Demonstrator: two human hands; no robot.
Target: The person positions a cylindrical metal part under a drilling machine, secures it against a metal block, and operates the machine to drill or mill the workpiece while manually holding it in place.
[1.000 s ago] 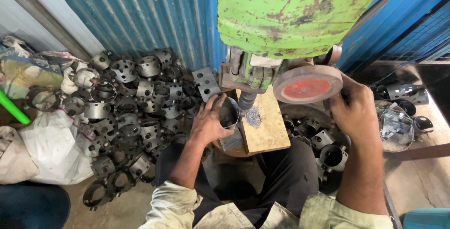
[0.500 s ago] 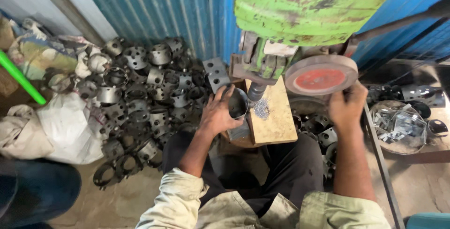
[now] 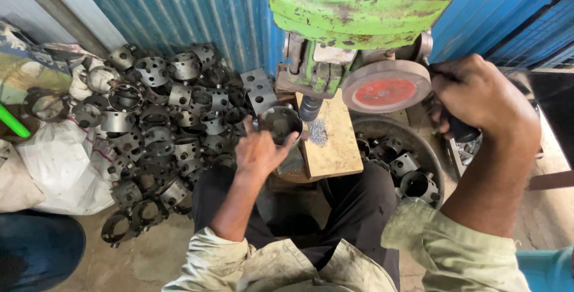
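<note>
My left hand (image 3: 258, 151) grips a dark round metal cup part (image 3: 279, 123), holding it on its side at the left edge of a wooden block (image 3: 329, 142). The drill bit (image 3: 310, 109) of a green drill press (image 3: 365, 5) hangs just right of the part, above a small heap of metal shavings (image 3: 317, 131). My right hand (image 3: 478, 97) is closed around the press's dark feed handle (image 3: 460, 127), next to a round red-faced wheel (image 3: 385, 87).
A big pile of grey perforated metal cups (image 3: 161, 118) lies on the floor at left against a blue corrugated wall (image 3: 197, 5). A round tub (image 3: 400, 160) with more parts sits at right. White sacks (image 3: 54, 166) lie far left.
My right hand has risen with the feed handle, higher beside the red wheel. The view has shifted closer. My left hand keeps the cup part at the block.
</note>
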